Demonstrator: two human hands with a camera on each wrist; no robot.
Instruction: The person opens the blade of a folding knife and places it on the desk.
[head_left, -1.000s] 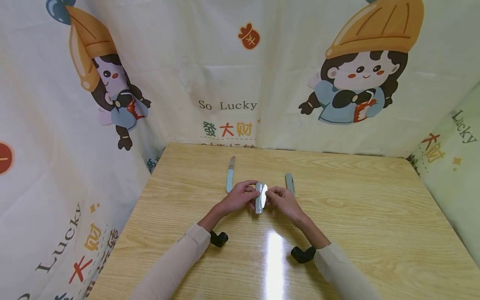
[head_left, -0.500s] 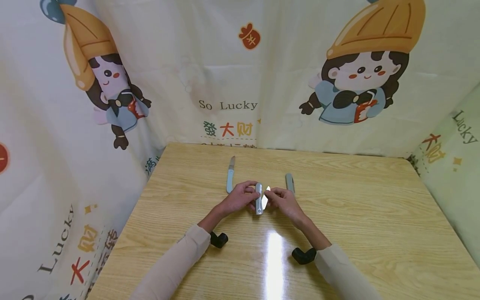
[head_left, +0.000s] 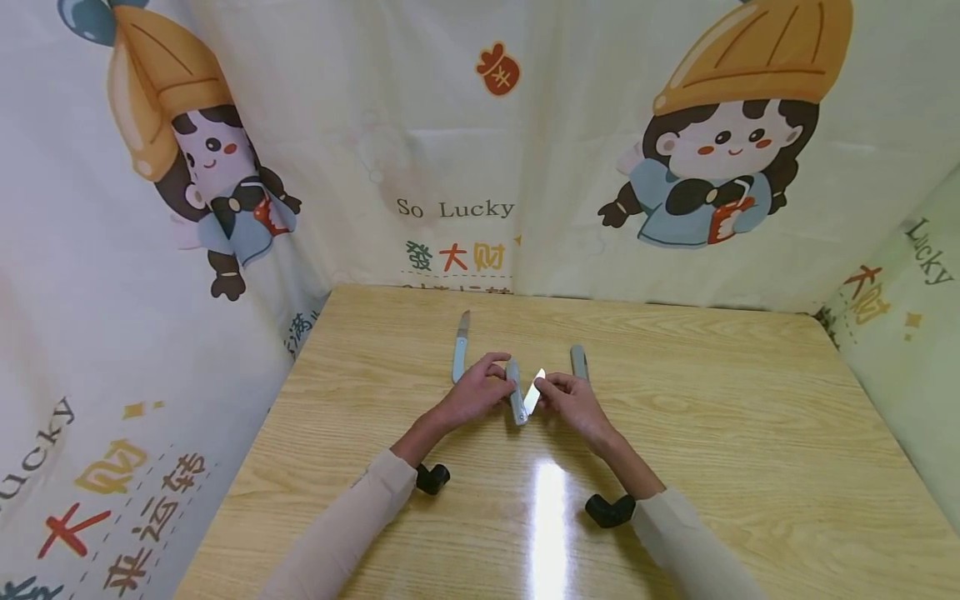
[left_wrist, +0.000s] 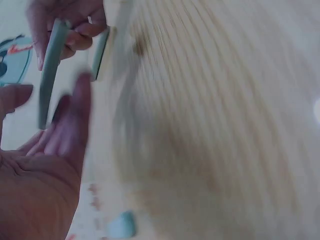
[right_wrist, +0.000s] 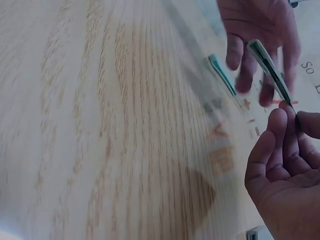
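Note:
A folding knife with a grey handle [head_left: 516, 393] is held above the table, its shiny blade [head_left: 535, 393] swung partly out. The right hand [head_left: 577, 406] pinches the blade between thumb and fingers; the right wrist view shows the grip near the handle's end. The left hand [head_left: 471, 395] is around the handle on the other side. In the left wrist view, thumb and fingers stand apart from the handle [left_wrist: 51, 75], fingers blurred and fairly straight. Part of the blade is hidden by the right fingers.
A light blue folding knife [head_left: 459, 360], blade out, lies behind the left hand. A folded grey-green knife [head_left: 579, 364] lies behind the right hand. Black wrist mounts [head_left: 432, 478] sit under both forearms. A printed curtain [head_left: 555, 167] rises behind the wooden table [head_left: 750, 433].
The blade has swung farther out from the handle, to the right. The handle has tilted, its top leaning left. The left fingers have loosened; the right hand has shifted slightly right.

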